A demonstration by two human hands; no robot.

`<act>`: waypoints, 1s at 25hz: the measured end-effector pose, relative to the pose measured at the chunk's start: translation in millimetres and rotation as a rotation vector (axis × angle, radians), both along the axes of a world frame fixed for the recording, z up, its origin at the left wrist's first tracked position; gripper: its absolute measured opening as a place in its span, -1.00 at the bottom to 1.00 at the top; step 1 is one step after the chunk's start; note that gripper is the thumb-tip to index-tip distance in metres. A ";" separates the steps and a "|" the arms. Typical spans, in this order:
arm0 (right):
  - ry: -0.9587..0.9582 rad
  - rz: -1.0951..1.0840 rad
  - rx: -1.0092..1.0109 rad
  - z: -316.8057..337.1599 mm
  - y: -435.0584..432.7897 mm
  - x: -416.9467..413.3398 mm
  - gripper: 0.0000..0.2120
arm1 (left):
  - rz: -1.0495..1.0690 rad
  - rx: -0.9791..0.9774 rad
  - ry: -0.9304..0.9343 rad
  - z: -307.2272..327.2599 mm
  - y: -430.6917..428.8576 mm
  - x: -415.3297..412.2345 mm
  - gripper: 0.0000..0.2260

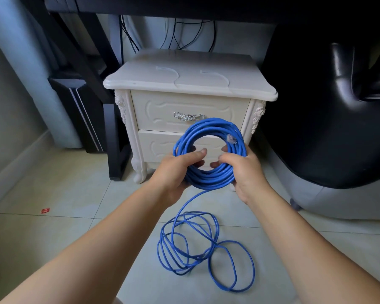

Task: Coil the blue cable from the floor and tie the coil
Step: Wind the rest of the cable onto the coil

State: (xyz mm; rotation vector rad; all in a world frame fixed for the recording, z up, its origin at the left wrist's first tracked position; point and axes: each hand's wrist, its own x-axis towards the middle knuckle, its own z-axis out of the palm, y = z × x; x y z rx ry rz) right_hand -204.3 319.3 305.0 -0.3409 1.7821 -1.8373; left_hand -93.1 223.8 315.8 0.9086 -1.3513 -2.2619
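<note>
In front of the white nightstand [184, 84], above the tiled floor [75, 194]: both hands up, holding the wound part of the blue cable [211, 126] upright, its ring facing me.

- Left hand [178, 170]: grips the ring's lower left side. Thumb lies over the front of the strands, fingertips show through the opening.
- Right hand [244, 172]: grips the lower right side, fingers curled round the bundle into the opening.
- Clear plug [232, 138]: lies against the upper right of the ring, just above my right hand.
- I see many turns in the ring, packed close. No tie visible round it.
- One strand [193, 197] drops from the ring's bottom, between my wrists, to the floor.
- Loose loops [252, 260]: several slack, overlapping turns lying flat on the tiles below my forearms. Not yet wound in. I cannot make out the far end in the tangle.

Surroundings:
- The nightstand has two drawers, and the ring hangs before the lower one.
- Silver handle [189, 116] on the upper drawer, just above the ring.
- Black padded chair [338, 106] to the right.
- Small red scrap [45, 210] on the tiles, well to the left.
</note>
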 end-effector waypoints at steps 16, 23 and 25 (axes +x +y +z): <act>0.990 0.219 0.455 2.4 -10.3 24.8 -0.55 | -0.278 -1.357 -0.294 -2.2 -26.4 14.6 -0.60; 0.713 0.233 0.313 9.9 -1.2 17.0 -0.51 | -0.142 -1.139 -0.222 8.1 -21.6 11.8 -0.72; 0.565 0.280 0.289 10.7 4.4 9.8 -0.56 | -0.096 -1.012 -0.180 10.5 -22.2 11.4 -0.72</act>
